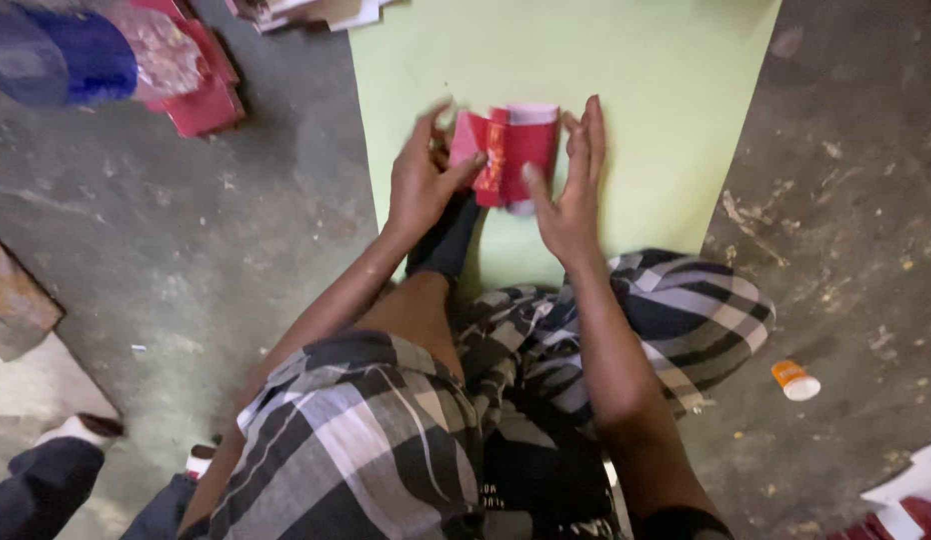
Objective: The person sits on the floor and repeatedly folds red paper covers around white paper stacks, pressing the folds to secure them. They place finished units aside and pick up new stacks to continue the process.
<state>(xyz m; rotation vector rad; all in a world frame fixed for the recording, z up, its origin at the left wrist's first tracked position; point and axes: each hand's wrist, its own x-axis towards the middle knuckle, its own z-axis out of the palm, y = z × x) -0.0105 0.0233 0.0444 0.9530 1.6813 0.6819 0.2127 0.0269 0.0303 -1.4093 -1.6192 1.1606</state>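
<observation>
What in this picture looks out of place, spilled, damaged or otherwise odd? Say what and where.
A small orange-and-white container lies tipped on its side on the grey floor, right of the person's knee, away from everything else. Pale scraps litter the floor beside the green sheet. The red paper piece between both hands looks intact.

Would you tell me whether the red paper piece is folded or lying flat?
Folded: the red paper piece bends between left hand and right hand, above the green sheet.
</observation>
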